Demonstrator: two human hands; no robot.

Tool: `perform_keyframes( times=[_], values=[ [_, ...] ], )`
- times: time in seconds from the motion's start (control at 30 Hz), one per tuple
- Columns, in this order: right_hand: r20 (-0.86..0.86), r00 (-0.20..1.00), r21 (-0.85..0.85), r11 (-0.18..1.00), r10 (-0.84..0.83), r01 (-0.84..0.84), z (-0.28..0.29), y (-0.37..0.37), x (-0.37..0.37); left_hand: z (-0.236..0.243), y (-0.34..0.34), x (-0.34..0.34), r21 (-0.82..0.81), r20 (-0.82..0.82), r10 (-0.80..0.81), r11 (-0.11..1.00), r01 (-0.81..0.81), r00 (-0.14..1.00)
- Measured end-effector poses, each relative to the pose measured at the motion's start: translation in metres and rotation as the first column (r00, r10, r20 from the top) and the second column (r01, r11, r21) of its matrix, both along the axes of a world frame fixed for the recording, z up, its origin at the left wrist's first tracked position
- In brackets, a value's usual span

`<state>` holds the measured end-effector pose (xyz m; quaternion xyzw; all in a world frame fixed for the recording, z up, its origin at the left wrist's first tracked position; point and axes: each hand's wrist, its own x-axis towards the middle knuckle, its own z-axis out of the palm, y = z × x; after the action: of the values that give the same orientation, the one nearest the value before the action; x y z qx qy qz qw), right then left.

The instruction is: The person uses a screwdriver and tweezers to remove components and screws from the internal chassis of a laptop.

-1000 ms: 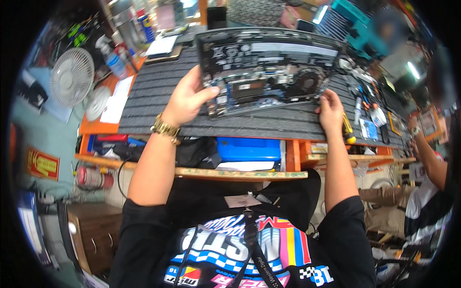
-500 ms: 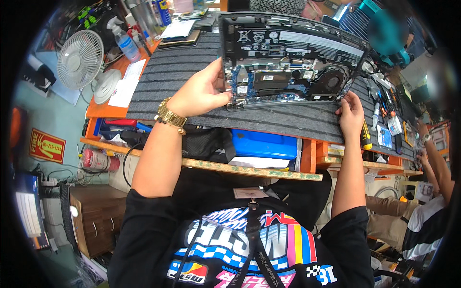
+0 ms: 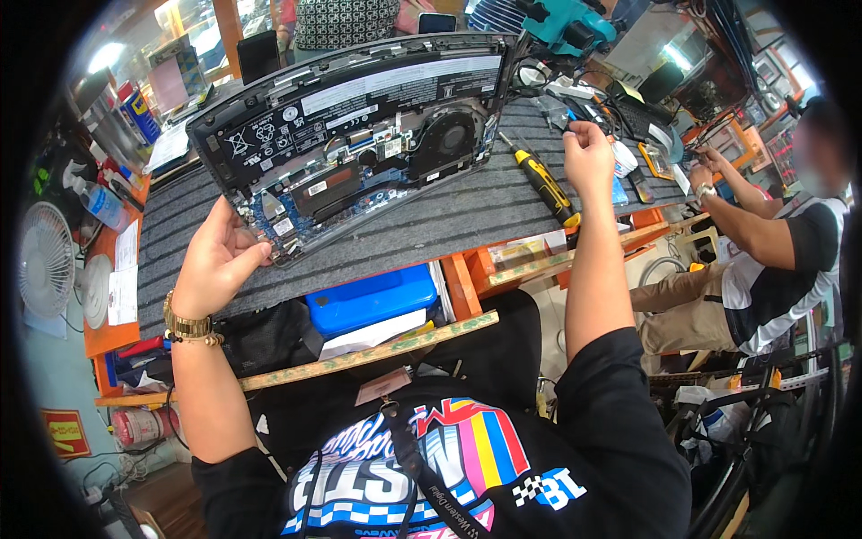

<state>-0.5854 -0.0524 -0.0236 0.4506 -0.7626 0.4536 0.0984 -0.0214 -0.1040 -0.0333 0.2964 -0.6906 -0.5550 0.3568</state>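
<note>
so the opened laptop base [image 3: 350, 135] is tipped up in the upper middle of the frame, insides facing the person, and the only thing holding it that i can see is the left hand [image 3: 220, 256], gripping the lower left corner with the thumb on the inner side. that's my worry tbh: one corner, lots of weight hanging out to the right, so it could twist or slip, and i can't tell if the bottom edge is resting on the worktop [image 3: 485, 216] at all. that thumb also looks close to the blue circuit board [image 3: 278, 216], so squeezing harder might press on something fragile. right hand [image 3: 590, 162] is off the laptop, right of center, fingers curled in; can't tell if it's pinching something tiny. just below it there's a yellow and black screwdriver [image 3: 548, 187], tip near the laptop's right edge, so if that side drops it could land on the metal. cables and bits [image 3: 575, 99] crowd the upper right, which doesn't leave much room for laying it down that way. lower middle, a drawer with a blue case [image 3: 373, 296] sits between the person and the worktop, an easy place to lose a dropped screw.
</note>
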Motion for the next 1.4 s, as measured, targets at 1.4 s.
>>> perform_keyframes(
  times=[1.4],
  values=[
    [-0.184, 0.513, 0.378, 0.542, 0.838, -0.751, -0.009, 0.031, 0.274, -0.012, -0.009, 0.009, -0.219, 0.016, 0.011, 0.976, -0.007, 1.0]
  ],
)
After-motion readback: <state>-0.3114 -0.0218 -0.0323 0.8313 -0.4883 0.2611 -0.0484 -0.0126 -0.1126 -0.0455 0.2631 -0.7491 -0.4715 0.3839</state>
